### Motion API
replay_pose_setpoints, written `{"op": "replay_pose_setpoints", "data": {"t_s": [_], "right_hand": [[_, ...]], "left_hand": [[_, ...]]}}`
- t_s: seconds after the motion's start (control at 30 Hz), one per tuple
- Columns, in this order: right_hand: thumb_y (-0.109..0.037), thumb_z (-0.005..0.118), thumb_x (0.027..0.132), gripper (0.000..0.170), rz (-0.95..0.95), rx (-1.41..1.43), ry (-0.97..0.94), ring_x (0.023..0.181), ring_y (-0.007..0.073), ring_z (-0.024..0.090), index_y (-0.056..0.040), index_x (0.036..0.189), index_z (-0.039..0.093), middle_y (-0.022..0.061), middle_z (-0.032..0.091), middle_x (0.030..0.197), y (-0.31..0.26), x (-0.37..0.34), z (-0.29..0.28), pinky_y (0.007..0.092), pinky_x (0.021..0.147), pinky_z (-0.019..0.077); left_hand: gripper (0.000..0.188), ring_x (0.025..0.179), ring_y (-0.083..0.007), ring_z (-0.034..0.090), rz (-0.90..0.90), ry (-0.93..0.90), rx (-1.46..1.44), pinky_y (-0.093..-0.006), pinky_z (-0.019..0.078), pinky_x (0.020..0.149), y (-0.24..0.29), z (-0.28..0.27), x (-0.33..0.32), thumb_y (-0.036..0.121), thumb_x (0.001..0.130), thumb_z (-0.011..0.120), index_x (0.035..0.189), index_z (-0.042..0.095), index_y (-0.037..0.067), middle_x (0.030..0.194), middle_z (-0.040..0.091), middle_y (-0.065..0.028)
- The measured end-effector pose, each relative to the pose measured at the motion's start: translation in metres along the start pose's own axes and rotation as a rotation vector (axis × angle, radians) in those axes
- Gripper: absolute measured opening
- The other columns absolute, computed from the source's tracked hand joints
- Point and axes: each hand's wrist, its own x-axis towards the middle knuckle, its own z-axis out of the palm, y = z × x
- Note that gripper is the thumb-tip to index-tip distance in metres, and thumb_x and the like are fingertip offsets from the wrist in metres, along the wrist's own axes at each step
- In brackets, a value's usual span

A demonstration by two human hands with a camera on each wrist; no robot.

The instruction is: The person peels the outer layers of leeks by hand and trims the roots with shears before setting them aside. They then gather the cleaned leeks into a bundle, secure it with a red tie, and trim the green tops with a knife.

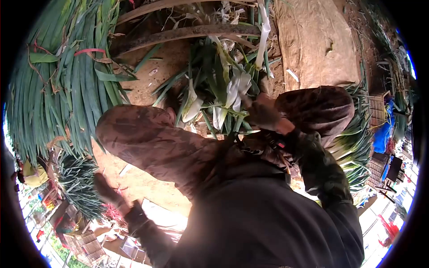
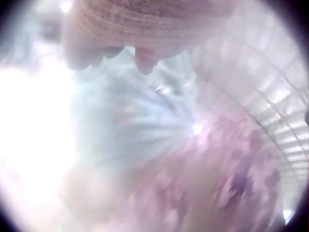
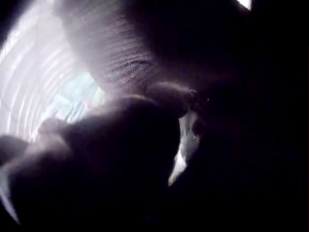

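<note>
My left hand (image 1: 108, 193), in a knitted glove, reaches out to the left beside a stack of green onions (image 1: 76, 183). In the left wrist view its fingers (image 2: 146, 62) hang loosely over blurred green leaves, with nothing showing in them. Close by my right knee is my gloved right hand (image 1: 264, 115), at the edge of a heap of loose leaves and pale peelings (image 1: 232, 89). Deep shadow covers most of this hand in the right wrist view, where the ribbed glove cuff (image 3: 120, 63) shows. I cannot tell whether it holds anything.
A large bundle of long green onions (image 1: 67, 85), tied with a red band (image 1: 89, 51), lies at the far left. Curved wooden bars (image 1: 192, 32) cross the top. A tan sack (image 1: 315, 44) lies at right, with more onions (image 1: 353, 143) beyond my right knee.
</note>
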Motion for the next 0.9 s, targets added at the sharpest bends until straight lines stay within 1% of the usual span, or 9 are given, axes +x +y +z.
{"op": "replay_pose_setpoints", "data": {"t_s": [0.1, 0.23, 0.33, 0.4, 0.57, 0.67, 0.8, 0.87, 0.9], "right_hand": [[-0.046, 0.063, 0.089, 0.058, -0.143, -0.038, -0.353, 0.102, 0.0348, 0.066, -0.0096, 0.133, 0.058, 0.023, 0.068, 0.11, -0.025, 0.018, 0.025, 0.0496, 0.085, 0.0497], [-0.045, 0.052, 0.097, 0.056, -0.218, 0.063, -0.785, 0.1, 0.0387, 0.066, -0.0047, 0.135, 0.054, 0.0235, 0.069, 0.105, -0.026, 0.039, 0.055, 0.0474, 0.086, 0.0505], [-0.044, 0.058, 0.095, 0.049, -0.582, 0.029, -0.662, 0.087, 0.0412, 0.066, -0.0035, 0.122, 0.061, 0.024, 0.07, 0.098, 0.004, 0.071, 0.09, 0.0487, 0.078, 0.0502], [-0.052, 0.056, 0.094, 0.058, -0.066, 0.088, -0.718, 0.093, 0.041, 0.069, -0.0004, 0.12, 0.062, 0.0255, 0.07, 0.1, -0.005, 0.091, 0.067, 0.0483, 0.079, 0.0536], [-0.074, 0.049, 0.089, 0.082, 0.615, 0.076, 0.344, 0.099, 0.0427, 0.069, 0.002, 0.115, 0.066, 0.0247, 0.071, 0.107, 0.033, 0.103, 0.091, 0.0449, 0.087, 0.0537], [-0.088, 0.044, 0.08, 0.111, 0.644, 0.619, -0.12, 0.116, 0.0425, 0.063, 0.0131, 0.125, 0.058, 0.0333, 0.064, 0.12, 0.094, 0.134, 0.092, 0.0455, 0.097, 0.0492], [-0.088, 0.043, 0.081, 0.121, 0.765, 0.57, 0.1, 0.124, 0.0453, 0.057, 0.0226, 0.129, 0.048, 0.0382, 0.058, 0.126, 0.104, 0.153, 0.09, 0.0425, 0.102, 0.0457], [-0.089, 0.046, 0.078, 0.126, 0.656, 0.645, 0.054, 0.129, 0.046, 0.052, 0.0234, 0.135, 0.041, 0.0404, 0.053, 0.131, 0.126, 0.171, 0.106, 0.0411, 0.106, 0.0429], [-0.087, 0.05, 0.078, 0.124, 0.715, 0.722, 0.126, 0.132, 0.0441, 0.051, 0.0227, 0.134, 0.044, 0.0399, 0.05, 0.136, 0.129, 0.181, 0.124, 0.0406, 0.108, 0.041]], "left_hand": [[0.039, 0.12, -0.0225, 0.06, 0.187, -0.102, 0.04, -0.0336, 0.0446, 0.106, 0.263, -0.026, 0.053, 0.01, 0.1, 0.055, 0.136, 0.055, -0.005, 0.134, 0.063, -0.014], [0.062, 0.135, -0.0264, 0.05, 0.359, -0.657, -0.151, -0.0366, 0.0359, 0.114, 0.39, 0.069, 0.094, 0.01, 0.086, 0.069, 0.143, 0.048, -0.004, 0.144, 0.054, -0.0178], [0.078, 0.122, -0.0337, 0.059, 0.534, -0.99, -0.048, -0.039, 0.0442, 0.103, 0.404, 0.216, 0.091, 0.043, 0.077, 0.082, 0.129, 0.056, -0.008, 0.128, 0.06, -0.0273], [0.094, 0.104, -0.0379, 0.065, 0.407, -1.201, 0.269, -0.0417, 0.0495, 0.093, 0.387, 0.319, 0.084, 0.066, 0.066, 0.08, 0.123, 0.059, -0.006, 0.108, 0.066, -0.0269], [0.117, 0.139, -0.0393, 0.042, 0.152, -1.056, 0.554, -0.0483, 0.0366, 0.111, 0.319, 0.481, 0.059, 0.078, 0.064, 0.073, 0.146, 0.042, 0.001, 0.145, 0.048, -0.0263], [0.124, 0.151, -0.0404, 0.018, -0.028, -0.936, 0.525, -0.0503, 0.0196, 0.121, 0.26, 0.527, 0.031, 0.084, 0.065, 0.067, 0.154, 0.032, 0.004, 0.16, 0.027, -0.0246], [0.129, 0.151, -0.0439, 0.014, 0.042, -1.06, 0.407, -0.0495, 0.0136, 0.123, 0.194, 0.547, 0.036, 0.092, 0.067, 0.055, 0.156, 0.026, 0.002, 0.163, 0.02, -0.0253], [0.134, 0.149, -0.0471, 0.015, 0.011, -1.538, 0.373, -0.0522, 0.0185, 0.121, 0.209, 0.546, 0.043, 0.093, 0.067, 0.054, 0.156, 0.02, -0.001, 0.161, 0.02, -0.0297], [0.136, 0.149, -0.0474, 0.017, 0.093, -1.396, 0.396, -0.0523, 0.021, 0.12, 0.205, 0.553, 0.022, 0.093, 0.066, 0.054, 0.156, 0.018, -0.002, 0.16, 0.02, -0.0307]]}}
